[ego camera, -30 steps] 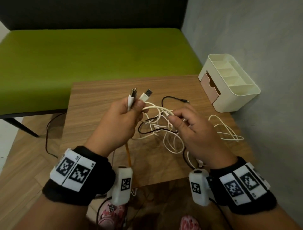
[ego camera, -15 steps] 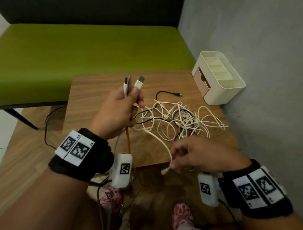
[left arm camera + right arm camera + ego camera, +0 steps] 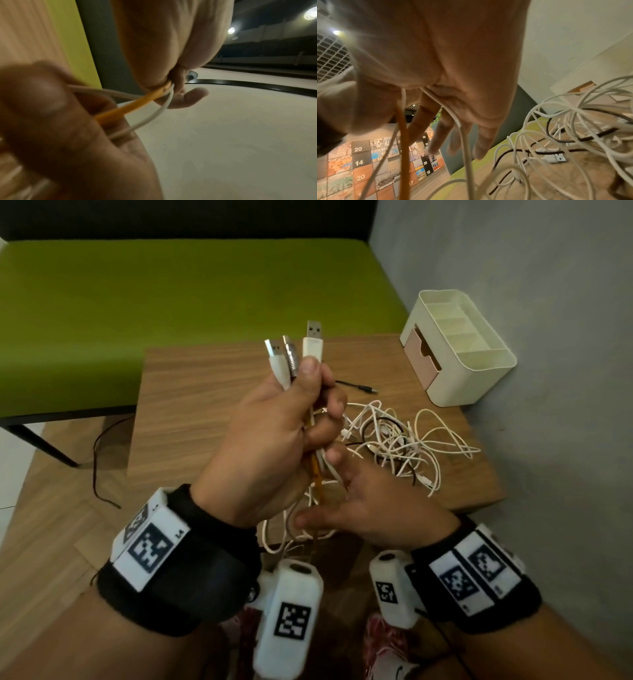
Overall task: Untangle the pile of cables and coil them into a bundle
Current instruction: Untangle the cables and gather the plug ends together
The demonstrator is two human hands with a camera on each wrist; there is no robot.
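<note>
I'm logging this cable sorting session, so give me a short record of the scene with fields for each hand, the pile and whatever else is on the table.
left hand: grips three USB plugs upright, with an orange cable trailing below
right hand: fingers spread, threaded among the hanging cables
pile: white and black cables tangled on the table
other: cream organizer at the table's far right corner

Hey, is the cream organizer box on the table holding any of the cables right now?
No: the head view shows the organizer box with bare compartments, and the tangled cables lie apart from it on the table.
</note>
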